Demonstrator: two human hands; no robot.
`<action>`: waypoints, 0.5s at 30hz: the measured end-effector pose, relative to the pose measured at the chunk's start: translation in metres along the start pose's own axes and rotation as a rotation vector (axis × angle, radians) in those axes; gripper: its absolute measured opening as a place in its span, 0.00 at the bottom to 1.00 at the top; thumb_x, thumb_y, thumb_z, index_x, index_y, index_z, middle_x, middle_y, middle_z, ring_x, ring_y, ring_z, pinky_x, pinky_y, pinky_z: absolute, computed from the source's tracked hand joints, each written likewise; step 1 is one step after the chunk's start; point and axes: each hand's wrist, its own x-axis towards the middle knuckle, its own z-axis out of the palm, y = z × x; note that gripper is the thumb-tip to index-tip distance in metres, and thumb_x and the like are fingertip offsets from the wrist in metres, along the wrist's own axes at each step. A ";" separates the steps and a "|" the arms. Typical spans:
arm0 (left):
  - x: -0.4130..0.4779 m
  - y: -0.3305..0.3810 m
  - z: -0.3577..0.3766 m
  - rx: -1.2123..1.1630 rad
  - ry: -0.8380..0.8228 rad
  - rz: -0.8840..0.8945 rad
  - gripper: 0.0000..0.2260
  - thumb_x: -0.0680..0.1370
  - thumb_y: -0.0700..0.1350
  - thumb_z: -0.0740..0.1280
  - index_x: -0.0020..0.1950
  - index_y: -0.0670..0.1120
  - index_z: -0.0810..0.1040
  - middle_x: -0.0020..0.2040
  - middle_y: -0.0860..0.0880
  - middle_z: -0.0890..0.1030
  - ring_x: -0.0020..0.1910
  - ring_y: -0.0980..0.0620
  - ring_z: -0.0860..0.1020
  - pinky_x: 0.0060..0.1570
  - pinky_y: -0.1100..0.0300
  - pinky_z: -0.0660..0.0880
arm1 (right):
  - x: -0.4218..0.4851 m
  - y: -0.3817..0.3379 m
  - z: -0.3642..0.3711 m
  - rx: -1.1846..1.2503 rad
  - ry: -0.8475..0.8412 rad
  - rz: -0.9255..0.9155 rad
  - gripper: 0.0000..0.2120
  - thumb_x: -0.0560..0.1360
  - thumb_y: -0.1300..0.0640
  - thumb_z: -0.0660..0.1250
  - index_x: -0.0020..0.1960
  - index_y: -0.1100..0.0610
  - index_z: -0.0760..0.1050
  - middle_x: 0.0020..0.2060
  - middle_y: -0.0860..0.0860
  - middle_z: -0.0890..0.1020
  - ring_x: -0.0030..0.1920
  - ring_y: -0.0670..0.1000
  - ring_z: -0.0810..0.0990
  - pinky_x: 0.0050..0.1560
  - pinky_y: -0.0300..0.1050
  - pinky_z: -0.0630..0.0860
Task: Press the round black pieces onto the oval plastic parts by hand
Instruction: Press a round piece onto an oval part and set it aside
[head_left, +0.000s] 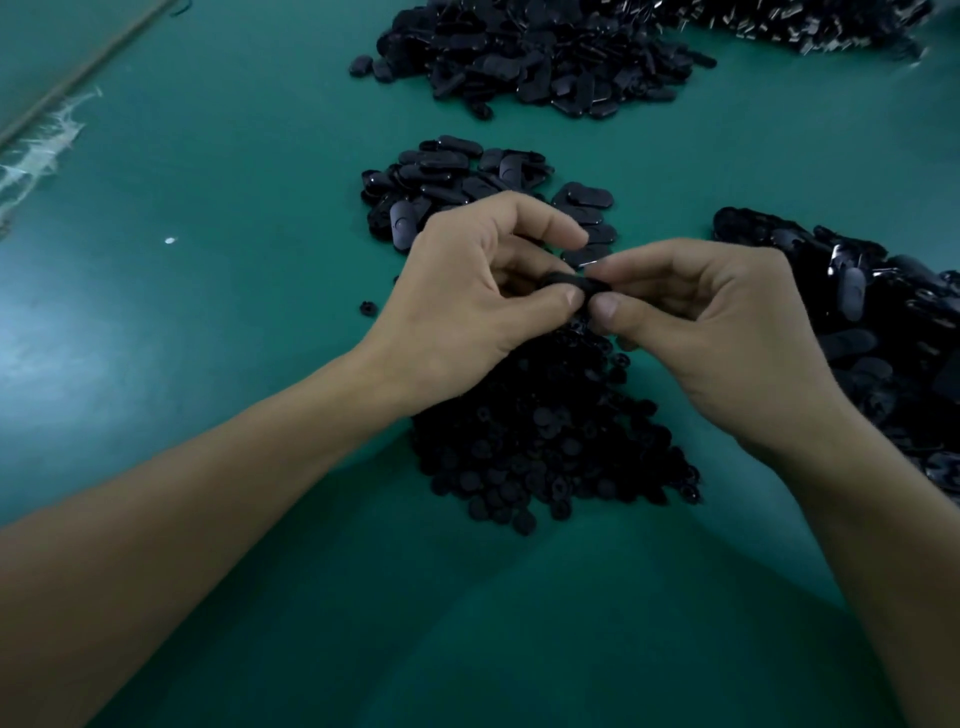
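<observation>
Both hands are on one oval part (574, 283), held up between the fingertips. Grip: left hand (467, 306) has its thumb on the near edge and its index curled over the top, pinching the left end. The right hand (711, 322) pinches the other end between thumb and index. Can't tell if a round piece is seated on it yet: the fingers cover the middle and it's all black on black.

The heap of round pieces (545, 441) lies under and nearer than the fingers, partly hidden by the palms. One stray round piece (368, 307) sits left of the left hand. A small heap of oval parts (457, 176) is just beyond the fingertips, with a bigger heap (530, 57) well beyond that. A glossy heap (872, 322) lies right of the right knuckles. Everything is on the green mat (234, 260).

Handling, my read: light, thin, stiff moulded plastic, smooth and probably a bit slippery. Hold it by the two ends and keep the centre free. Press with the thumb pads, index backing behind. Risks: the piece seating cocked, or the part squirting out of the pinch.
</observation>
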 end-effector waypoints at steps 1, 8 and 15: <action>0.000 0.000 -0.001 -0.018 -0.007 -0.015 0.13 0.73 0.36 0.74 0.52 0.50 0.78 0.40 0.47 0.86 0.37 0.51 0.84 0.44 0.57 0.82 | 0.000 0.001 -0.001 0.023 -0.010 0.009 0.09 0.73 0.63 0.75 0.47 0.49 0.82 0.39 0.46 0.87 0.39 0.43 0.85 0.42 0.33 0.78; 0.002 -0.001 -0.001 -0.075 0.000 -0.094 0.13 0.72 0.32 0.76 0.50 0.47 0.79 0.38 0.48 0.86 0.33 0.53 0.84 0.39 0.62 0.80 | 0.001 0.004 -0.001 -0.023 -0.011 0.030 0.05 0.71 0.57 0.75 0.45 0.49 0.82 0.35 0.46 0.86 0.35 0.45 0.84 0.39 0.35 0.78; 0.002 -0.005 0.001 0.014 0.019 -0.084 0.13 0.72 0.35 0.77 0.49 0.50 0.80 0.39 0.46 0.86 0.35 0.50 0.85 0.41 0.58 0.83 | 0.002 0.005 0.006 -0.155 0.027 0.080 0.03 0.69 0.51 0.72 0.42 0.47 0.79 0.34 0.43 0.84 0.35 0.44 0.82 0.40 0.41 0.80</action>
